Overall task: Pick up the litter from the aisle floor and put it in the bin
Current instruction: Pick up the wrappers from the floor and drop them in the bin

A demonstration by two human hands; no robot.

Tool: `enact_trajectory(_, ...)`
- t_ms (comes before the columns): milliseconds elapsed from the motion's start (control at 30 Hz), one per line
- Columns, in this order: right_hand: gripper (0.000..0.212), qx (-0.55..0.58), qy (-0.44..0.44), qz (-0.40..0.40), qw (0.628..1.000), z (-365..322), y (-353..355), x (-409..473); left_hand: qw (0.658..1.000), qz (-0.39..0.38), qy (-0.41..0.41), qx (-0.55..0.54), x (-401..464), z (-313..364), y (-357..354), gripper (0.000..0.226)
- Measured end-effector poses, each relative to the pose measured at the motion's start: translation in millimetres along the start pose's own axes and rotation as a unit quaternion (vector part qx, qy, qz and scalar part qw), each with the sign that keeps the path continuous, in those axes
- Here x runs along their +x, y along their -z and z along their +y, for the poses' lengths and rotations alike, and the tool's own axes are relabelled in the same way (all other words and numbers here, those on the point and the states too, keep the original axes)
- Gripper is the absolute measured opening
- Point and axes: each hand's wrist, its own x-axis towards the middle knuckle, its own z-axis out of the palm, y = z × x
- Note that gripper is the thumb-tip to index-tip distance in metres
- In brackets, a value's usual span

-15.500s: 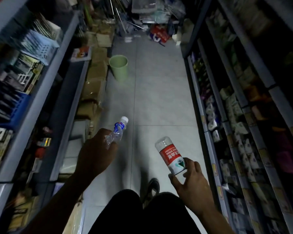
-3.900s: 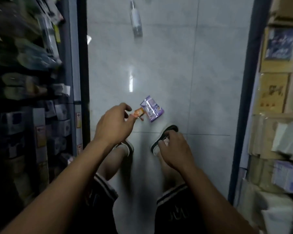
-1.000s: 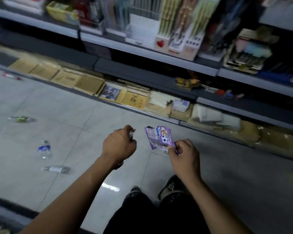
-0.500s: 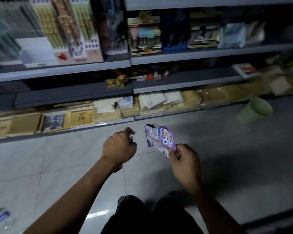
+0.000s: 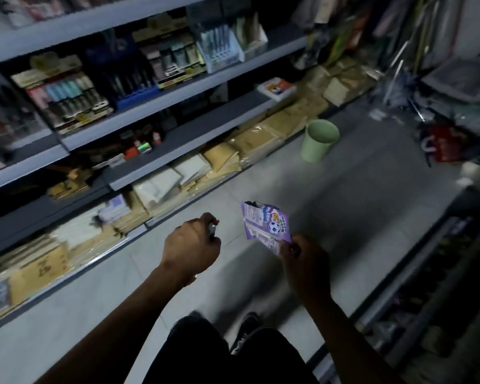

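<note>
My right hand (image 5: pixel 302 261) pinches the lower corner of a torn purple snack packet (image 5: pixel 266 224) with a football printed on it, held up in front of me. My left hand (image 5: pixel 191 246) is closed around a small orange wrapper (image 5: pixel 213 228); only a sliver of it shows between the fingers. The pale green bin (image 5: pixel 317 144) stands upright on the tiled floor ahead and to the right, beside the lowest shelf and well beyond both hands. Its inside is in shadow.
Grey shelving (image 5: pixel 139 106) stocked with pens and stationery runs along the left, with wrapped paper stacks (image 5: pixel 250 145) on the floor level. A second shelf unit (image 5: pixel 416 286) borders the right. Bags and a red item (image 5: pixel 449 145) are piled past the bin.
The view has swung right along the aisle, bringing the green bin nearer the middle and closer. Both hands keep the same grip on their litter.
</note>
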Motion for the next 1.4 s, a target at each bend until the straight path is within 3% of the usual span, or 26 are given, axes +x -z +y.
enact_trajectory(467, 0.009, -0.008, -0.164, 0.102, 0.981, 75.4, 42.5, 71.5, 0.981, -0.038, -0.191, 0.002, 139.9, 117.1, -36.4, 0.039)
enact_trajectory(867, 0.007, -0.033, -0.236, 0.181, 0.954, 107.9, 74.2, 134.2, 0.954, -0.116, -0.276, 0.028, 240.5, 202.6, -48.7, 0.033)
enact_trajectory(1100, 0.008, -0.036, -0.237, 0.195, 0.951, 148.5, 106.2, 148.0, 0.949, -0.13, -0.287, 0.037, 246.7, 258.0, -65.4, 0.031)
enact_trajectory(1400, 0.01, -0.01, -0.186, 0.172, 0.967, 194.6, 143.2, 202.4, 0.97, -0.087, -0.224, 0.041, 252.7, 276.9, -81.0, 0.034)
